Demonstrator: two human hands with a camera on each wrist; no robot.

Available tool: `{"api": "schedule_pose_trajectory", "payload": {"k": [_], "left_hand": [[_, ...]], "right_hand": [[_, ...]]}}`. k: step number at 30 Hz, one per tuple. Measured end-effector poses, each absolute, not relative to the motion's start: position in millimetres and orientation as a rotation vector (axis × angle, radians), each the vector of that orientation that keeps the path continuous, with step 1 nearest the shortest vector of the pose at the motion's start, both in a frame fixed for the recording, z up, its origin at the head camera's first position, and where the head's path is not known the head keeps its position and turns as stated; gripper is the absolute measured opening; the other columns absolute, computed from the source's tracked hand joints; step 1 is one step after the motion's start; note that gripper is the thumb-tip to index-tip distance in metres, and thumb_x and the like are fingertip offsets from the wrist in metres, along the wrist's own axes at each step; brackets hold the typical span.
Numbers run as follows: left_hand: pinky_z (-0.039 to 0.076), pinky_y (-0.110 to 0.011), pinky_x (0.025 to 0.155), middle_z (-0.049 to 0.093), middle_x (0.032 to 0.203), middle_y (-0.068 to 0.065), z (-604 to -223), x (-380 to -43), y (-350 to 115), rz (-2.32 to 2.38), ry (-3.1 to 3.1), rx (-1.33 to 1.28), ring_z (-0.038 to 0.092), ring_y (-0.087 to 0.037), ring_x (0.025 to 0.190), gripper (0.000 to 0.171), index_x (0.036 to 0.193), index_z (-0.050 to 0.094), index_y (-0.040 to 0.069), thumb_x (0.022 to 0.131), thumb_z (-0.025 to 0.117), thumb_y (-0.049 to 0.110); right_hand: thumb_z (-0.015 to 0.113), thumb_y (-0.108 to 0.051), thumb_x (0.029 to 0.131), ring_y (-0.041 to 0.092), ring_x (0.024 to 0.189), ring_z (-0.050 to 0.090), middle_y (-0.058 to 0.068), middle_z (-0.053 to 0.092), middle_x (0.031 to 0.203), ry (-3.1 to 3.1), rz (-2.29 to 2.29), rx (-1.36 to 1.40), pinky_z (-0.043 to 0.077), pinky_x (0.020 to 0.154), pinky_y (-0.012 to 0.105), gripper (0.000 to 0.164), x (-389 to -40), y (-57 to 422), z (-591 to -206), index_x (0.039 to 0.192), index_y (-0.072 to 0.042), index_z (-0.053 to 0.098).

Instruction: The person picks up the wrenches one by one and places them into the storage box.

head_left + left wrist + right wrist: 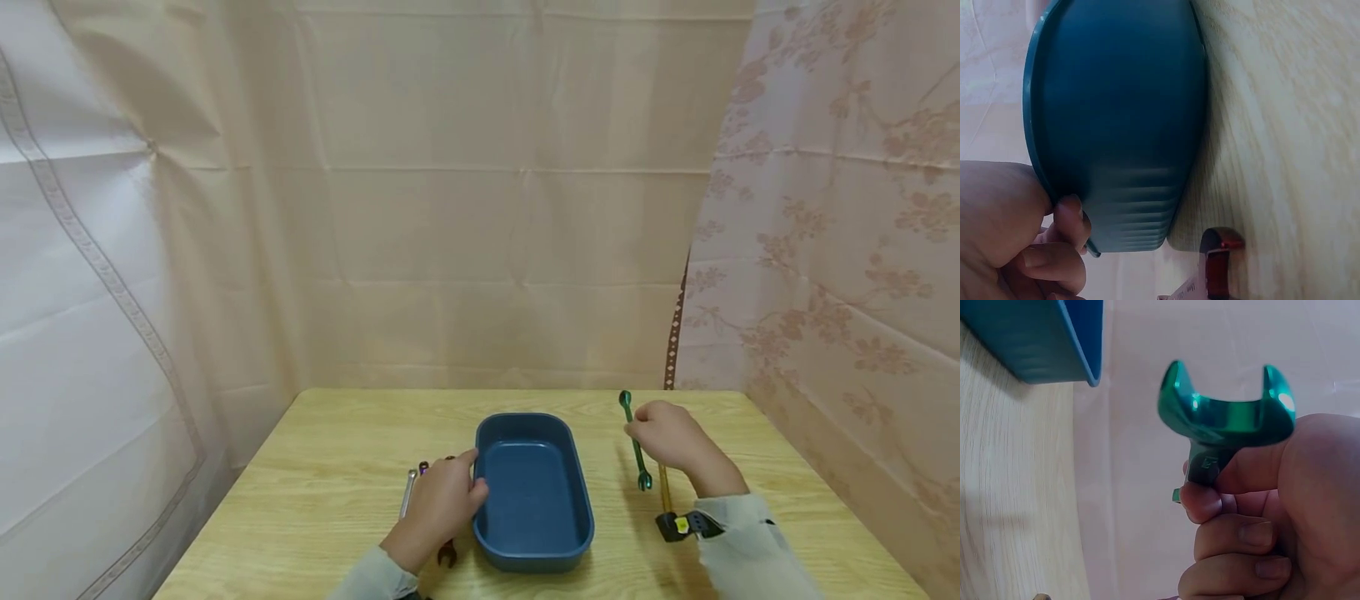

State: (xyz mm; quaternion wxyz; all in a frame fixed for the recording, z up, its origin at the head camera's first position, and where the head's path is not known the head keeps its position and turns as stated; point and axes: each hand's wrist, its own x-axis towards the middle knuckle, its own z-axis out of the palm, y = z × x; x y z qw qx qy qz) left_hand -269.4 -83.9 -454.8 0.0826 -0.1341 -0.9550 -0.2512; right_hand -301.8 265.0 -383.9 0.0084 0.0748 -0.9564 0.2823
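Unobstructed strip of tabletop between blue rectangular tray and raised green combination wrench, tray interior accessible from above, left hand and red wrench obstructing tray's left side.

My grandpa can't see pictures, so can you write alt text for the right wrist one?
A right hand holds a shiny green wrench, its U-shaped open end toward the top of the picture. Part of a blue tray shows at upper left, on a pale wooden table, with pinkish cloth behind.

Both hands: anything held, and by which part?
Right hand pinches the green wrench by its shank, between the two ends; left hand grips the blue tray by its left rim.
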Motion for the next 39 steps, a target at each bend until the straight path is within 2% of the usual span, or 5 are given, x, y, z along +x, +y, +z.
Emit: {"api": "schedule_pose_trajectory", "payload": {"k": [24,39], "left_hand": [[0.025,-0.022,0.039,0.039,0.042,0.014,-456,-273,-81,-0.821,-2.821,-0.384,0.037,-0.005,0.034,0.053,0.137,0.065,0.001,0.086,0.065,0.016],[0.024,-0.021,0.038,0.038,0.043,0.013,-456,-272,-81,-0.859,-2.817,-0.369,0.036,-0.005,0.035,0.054,0.137,0.064,0.0,0.086,0.064,0.015]], "right_hand": [[0.056,-0.024,0.101,0.014,0.053,0.034,-0.003,0.035,0.059,-2.99,0.895,0.299,0.033,0.056,0.032,0.038,-305,241,-382,0.066,-0.017,0.041],[0.059,-0.023,0.099,0.014,0.052,0.034,-0.004,0.036,0.058,-2.982,0.883,0.335,0.034,0.055,0.031,0.039,-304,224,-381,0.064,-0.017,0.043]]}}
